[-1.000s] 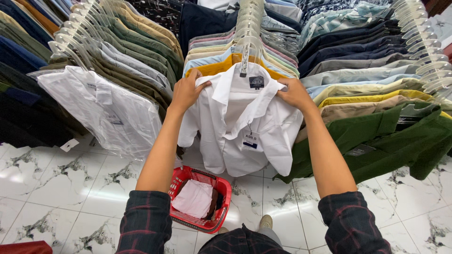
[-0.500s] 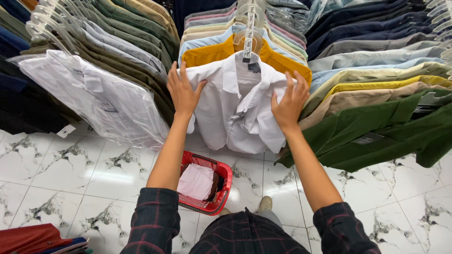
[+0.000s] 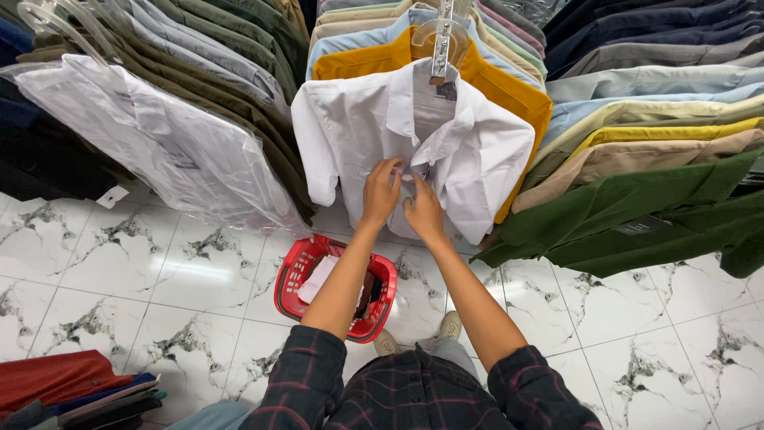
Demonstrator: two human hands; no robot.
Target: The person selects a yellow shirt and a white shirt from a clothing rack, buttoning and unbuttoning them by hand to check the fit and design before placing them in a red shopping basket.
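Head view: left hand (image 3: 383, 191) and right hand (image 3: 422, 209) touch white shirt (image 3: 358, 127).

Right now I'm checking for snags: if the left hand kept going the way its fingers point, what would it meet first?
The left hand already touches the white shirt; straight on lies only more of its front, toward the collar.

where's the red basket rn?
Head view: the red basket sits on the marble tile floor, lower centre, below the white shirt, partly hidden by the left forearm.
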